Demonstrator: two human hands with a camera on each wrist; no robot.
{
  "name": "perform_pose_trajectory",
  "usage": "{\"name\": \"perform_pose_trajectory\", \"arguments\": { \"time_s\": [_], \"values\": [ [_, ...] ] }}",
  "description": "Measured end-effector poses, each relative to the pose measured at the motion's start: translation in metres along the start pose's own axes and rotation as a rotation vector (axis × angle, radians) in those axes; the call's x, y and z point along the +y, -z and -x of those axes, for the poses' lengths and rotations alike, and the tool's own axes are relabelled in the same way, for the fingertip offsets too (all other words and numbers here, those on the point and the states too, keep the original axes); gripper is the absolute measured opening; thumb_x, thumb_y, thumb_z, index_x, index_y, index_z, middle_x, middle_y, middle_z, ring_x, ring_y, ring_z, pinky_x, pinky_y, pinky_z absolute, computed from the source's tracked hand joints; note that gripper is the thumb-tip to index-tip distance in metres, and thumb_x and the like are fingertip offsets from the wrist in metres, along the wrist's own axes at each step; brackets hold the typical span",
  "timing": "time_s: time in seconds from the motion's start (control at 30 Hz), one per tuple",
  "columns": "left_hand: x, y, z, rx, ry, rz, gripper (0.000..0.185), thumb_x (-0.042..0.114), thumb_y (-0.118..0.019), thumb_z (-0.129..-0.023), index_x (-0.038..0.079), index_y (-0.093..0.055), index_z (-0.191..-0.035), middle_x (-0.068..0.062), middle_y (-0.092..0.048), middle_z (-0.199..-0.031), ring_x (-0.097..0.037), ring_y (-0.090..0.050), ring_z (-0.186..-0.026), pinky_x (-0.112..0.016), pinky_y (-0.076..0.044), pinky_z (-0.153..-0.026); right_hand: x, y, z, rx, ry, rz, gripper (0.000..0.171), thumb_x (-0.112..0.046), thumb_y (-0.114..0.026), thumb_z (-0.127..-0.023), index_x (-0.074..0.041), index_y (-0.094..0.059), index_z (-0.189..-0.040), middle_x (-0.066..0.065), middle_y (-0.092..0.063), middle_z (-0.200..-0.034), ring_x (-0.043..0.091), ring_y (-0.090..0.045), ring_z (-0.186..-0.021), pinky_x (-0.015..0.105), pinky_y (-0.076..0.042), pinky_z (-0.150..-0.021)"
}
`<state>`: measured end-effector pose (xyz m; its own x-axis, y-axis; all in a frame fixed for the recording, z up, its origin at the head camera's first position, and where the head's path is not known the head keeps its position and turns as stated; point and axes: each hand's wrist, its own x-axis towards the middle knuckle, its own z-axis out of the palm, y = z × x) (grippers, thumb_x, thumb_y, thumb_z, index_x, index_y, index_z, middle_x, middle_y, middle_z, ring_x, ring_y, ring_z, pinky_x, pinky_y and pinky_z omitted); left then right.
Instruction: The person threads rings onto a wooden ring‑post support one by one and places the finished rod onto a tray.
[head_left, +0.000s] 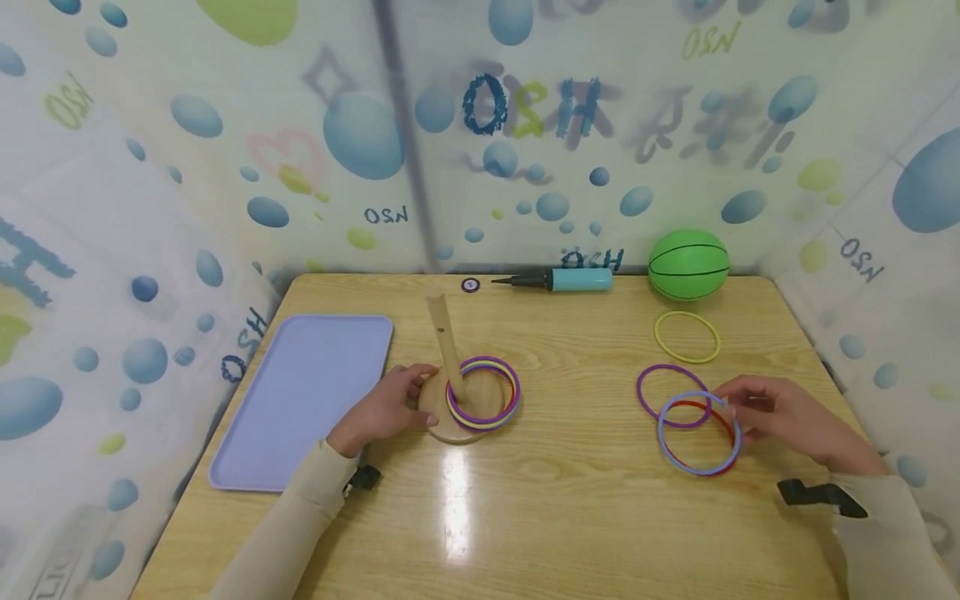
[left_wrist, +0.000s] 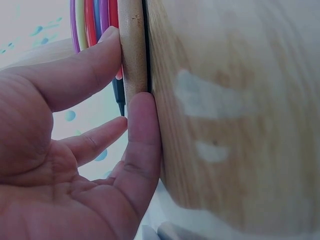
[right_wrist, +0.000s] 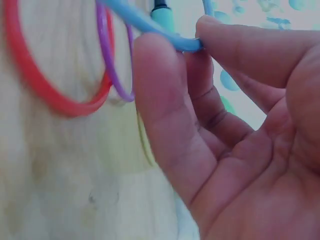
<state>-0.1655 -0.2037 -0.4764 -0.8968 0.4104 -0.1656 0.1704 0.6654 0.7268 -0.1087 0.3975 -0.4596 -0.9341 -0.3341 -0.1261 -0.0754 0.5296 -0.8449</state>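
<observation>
My left hand (head_left: 388,405) holds the rim of a round wooden base (head_left: 435,417) with an upright peg (head_left: 446,337). In the left wrist view, the thumb lies on the base's top face and a finger (left_wrist: 142,120) touches its edge. Several coloured rings (head_left: 512,392) lie stacked around the peg's foot. At the right, my right hand (head_left: 780,412) pinches a light blue ring (head_left: 663,437) between thumb and fingers. The right wrist view shows that blue ring (right_wrist: 150,24) apart from a red ring (right_wrist: 65,107). A purple ring (head_left: 640,396) lies beside them.
A yellow ring (head_left: 657,333) lies farther back, near a green ball (head_left: 688,265). Along the back edge are a blue hand pump (head_left: 581,279) and a small dark disc (head_left: 470,285). A lilac tray (head_left: 315,383) occupies the table's left side. Patterned walls enclose the table.
</observation>
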Motion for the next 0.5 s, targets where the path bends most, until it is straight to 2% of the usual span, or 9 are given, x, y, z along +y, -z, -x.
{"name": "perform_pose_trajectory", "arguments": {
  "time_s": [0.2,0.5],
  "values": [
    [0.0,-0.001,0.0,-0.005,0.022,0.007,0.079,0.017,-0.09,-0.084,0.005,-0.052,-0.152,-0.018,-0.059,-0.122,-0.029,-0.06,-0.112,-0.044,-0.048,-0.099,-0.012,0.001,-0.008,-0.009,-0.028,-0.018,0.028,-0.013,-0.064,-0.107,0.005,-0.063,-0.128,0.014,-0.07,-0.101,0.022,-0.075,-0.082,0.041,-0.064,-0.067],
    [0.0,0.001,0.001,0.002,0.002,0.0,0.078,0.016,-0.09,-0.084,0.001,-0.052,-0.151,-0.021,-0.06,-0.12,-0.031,-0.06,-0.11,-0.045,-0.049,-0.098,-0.034,-0.005,-0.023,-0.027,0.099,-0.031,0.024,-0.004,-0.06,-0.107,0.008,-0.058,-0.127,0.01,-0.072,-0.097,0.021,-0.074,-0.083,0.039,-0.065,-0.067]
  ]
}}
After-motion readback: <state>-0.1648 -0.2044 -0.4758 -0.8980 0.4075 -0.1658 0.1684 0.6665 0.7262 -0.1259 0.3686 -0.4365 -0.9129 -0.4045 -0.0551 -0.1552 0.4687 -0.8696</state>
